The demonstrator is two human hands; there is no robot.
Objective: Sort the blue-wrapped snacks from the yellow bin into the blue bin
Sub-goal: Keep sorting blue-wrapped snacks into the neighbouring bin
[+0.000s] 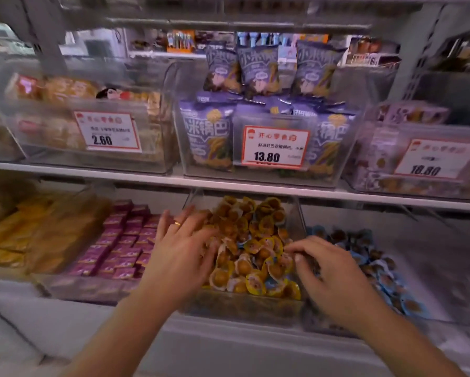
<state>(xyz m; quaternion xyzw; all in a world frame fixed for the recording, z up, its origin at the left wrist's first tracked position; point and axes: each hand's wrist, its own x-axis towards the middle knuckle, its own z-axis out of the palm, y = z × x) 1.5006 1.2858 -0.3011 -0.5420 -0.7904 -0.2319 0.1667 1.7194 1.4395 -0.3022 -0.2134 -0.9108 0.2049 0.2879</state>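
A clear bin [242, 308] on the lower shelf is heaped with yellow-wrapped snacks [244, 229]. A few blue-edged wrappers [272, 282] show among them near the front. To its right a clear bin [326, 326] holds blue-wrapped snacks [386, 278]. My left hand [182, 240] lies with fingers spread on the left side of the yellow pile. My right hand [326, 268] hovers over the seam between the two bins with curled fingers; whether it pinches a snack is hidden.
Left of the yellow pile lies a bin of small purple boxes [119, 246], then orange packets [24, 235]. The white upper shelf edge [228, 183] overhangs the bins; on it stand clear bins with purple snack bags [209, 137] and price tags [274, 146].
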